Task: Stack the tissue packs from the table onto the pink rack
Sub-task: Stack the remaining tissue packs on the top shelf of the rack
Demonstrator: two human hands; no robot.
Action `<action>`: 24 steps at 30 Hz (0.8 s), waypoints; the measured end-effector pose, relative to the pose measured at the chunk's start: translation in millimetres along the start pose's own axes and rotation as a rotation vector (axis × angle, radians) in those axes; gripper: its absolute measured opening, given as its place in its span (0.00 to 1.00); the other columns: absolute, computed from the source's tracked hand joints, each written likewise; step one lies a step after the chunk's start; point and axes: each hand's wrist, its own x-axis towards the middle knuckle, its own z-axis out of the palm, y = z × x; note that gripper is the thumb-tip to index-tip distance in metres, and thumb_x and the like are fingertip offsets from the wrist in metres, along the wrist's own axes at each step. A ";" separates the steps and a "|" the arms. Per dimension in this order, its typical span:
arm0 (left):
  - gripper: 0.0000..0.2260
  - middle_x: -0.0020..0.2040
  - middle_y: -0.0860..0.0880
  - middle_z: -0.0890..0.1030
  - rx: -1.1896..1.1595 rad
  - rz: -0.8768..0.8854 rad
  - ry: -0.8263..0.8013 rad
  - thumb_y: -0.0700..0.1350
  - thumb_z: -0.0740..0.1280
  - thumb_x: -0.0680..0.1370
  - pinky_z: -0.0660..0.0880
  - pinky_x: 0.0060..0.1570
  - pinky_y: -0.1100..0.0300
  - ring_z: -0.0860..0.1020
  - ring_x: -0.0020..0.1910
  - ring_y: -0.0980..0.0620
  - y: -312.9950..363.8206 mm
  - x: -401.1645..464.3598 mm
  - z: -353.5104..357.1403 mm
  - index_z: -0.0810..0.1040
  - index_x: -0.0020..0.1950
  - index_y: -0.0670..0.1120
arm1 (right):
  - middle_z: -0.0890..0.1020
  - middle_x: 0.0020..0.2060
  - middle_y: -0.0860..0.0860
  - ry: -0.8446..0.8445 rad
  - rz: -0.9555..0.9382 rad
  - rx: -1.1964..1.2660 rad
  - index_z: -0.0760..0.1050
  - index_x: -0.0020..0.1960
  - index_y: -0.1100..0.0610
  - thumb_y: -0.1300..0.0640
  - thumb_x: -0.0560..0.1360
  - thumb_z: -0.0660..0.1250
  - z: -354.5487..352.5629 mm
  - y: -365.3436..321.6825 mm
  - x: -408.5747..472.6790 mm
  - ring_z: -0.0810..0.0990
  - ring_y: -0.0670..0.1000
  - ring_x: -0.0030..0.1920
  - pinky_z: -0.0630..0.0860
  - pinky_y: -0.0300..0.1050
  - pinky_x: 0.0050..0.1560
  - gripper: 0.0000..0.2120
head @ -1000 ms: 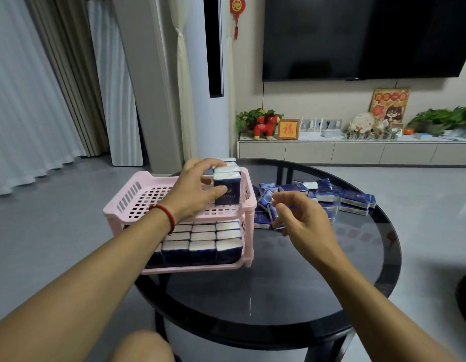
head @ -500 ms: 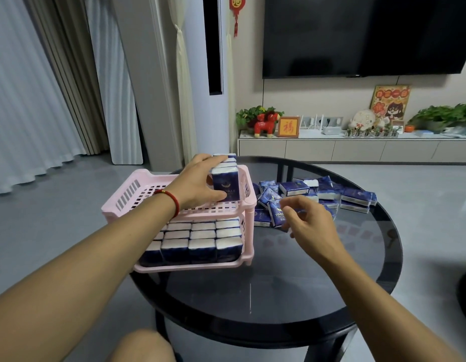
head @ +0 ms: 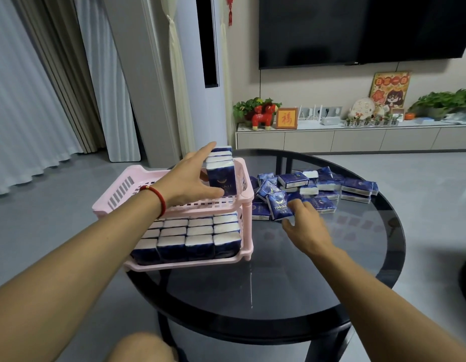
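A round dark glass surface (head: pixel 252 296) fills the near view, reflecting the room. On its left edge stands the pink rack (head: pixel 247 197), its lower tier packed with upright tissue packs (head: pixel 198 241). The left hand (head: pixel 190 184) grips an upright row of packs (head: pixel 221 173) on the top tier, thumb in front, fingers over the top. The right hand (head: pixel 305 226) touches, with loosely bent fingers, the loose pile of packs (head: pixel 318 189) beside the rack. Beyond lie grey floor, curtains (head: pixel 30 87), a low cabinet (head: pixel 357 138) and a wall-mounted television (head: pixel 365 30).
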 end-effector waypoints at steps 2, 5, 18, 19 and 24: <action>0.48 0.78 0.46 0.63 -0.005 -0.016 0.014 0.49 0.78 0.73 0.75 0.67 0.45 0.75 0.68 0.45 4.8 -8.0 -3.9 0.48 0.83 0.57 | 0.74 0.63 0.58 0.050 -0.028 -0.025 0.69 0.69 0.57 0.55 0.78 0.69 5.5 -7.5 7.6 0.73 0.61 0.63 0.75 0.55 0.57 0.21; 0.38 0.75 0.45 0.67 0.059 0.020 0.296 0.46 0.72 0.78 0.75 0.67 0.45 0.73 0.68 0.46 13.3 -28.7 -0.2 0.55 0.82 0.54 | 0.75 0.61 0.60 0.103 -0.033 -0.067 0.69 0.65 0.60 0.51 0.77 0.72 12.9 -13.7 19.2 0.72 0.61 0.61 0.71 0.53 0.59 0.22; 0.20 0.54 0.52 0.77 -0.128 0.413 0.354 0.33 0.67 0.68 0.68 0.61 0.66 0.73 0.55 0.55 62.2 -98.1 134.8 0.77 0.58 0.45 | 0.82 0.50 0.56 0.055 0.039 0.140 0.64 0.70 0.57 0.60 0.73 0.72 10.8 9.7 6.0 0.80 0.61 0.52 0.76 0.54 0.47 0.29; 0.20 0.54 0.54 0.76 -0.148 0.360 0.286 0.34 0.67 0.68 0.69 0.61 0.65 0.73 0.56 0.55 61.2 -95.7 143.0 0.77 0.59 0.47 | 0.82 0.50 0.54 0.039 0.046 0.150 0.65 0.70 0.56 0.57 0.73 0.73 8.7 14.9 1.9 0.80 0.59 0.52 0.77 0.55 0.50 0.29; 0.17 0.54 0.53 0.75 -0.214 0.052 0.067 0.36 0.66 0.72 0.74 0.57 0.57 0.74 0.51 0.55 55.0 -89.9 163.5 0.75 0.59 0.50 | 0.76 0.59 0.50 0.015 -0.075 0.221 0.64 0.73 0.46 0.54 0.70 0.76 1.0 20.1 0.3 0.77 0.53 0.55 0.78 0.54 0.55 0.35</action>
